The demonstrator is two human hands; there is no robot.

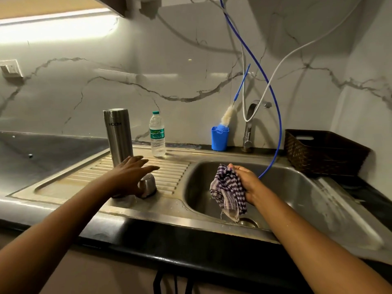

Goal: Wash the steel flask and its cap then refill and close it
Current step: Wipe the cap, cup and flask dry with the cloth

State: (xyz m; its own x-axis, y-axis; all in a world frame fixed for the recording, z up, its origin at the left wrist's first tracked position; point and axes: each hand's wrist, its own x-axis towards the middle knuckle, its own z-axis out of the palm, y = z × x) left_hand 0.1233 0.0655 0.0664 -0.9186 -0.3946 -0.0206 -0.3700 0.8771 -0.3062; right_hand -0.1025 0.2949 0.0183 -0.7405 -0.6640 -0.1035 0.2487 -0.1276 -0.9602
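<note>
The steel flask (118, 137) stands upright and uncapped on the ribbed drainboard (169, 172) left of the sink basin. Its steel cap (148, 184) sits on the drainboard in front of it, partly hidden under my left hand (132, 171). That hand hovers over the cap with fingers stretched out straight; I cannot tell if it touches the cap. My right hand (246, 181) grips a purple-and-white checked cloth (229, 192) that hangs over the basin.
A plastic water bottle (157, 134) stands behind the flask. A blue cup (220, 139) with a bottle brush, the tap (249, 128) and a dark woven basket (322, 153) line the back. A blue hose (273, 115) hangs into the sink basin (297, 194).
</note>
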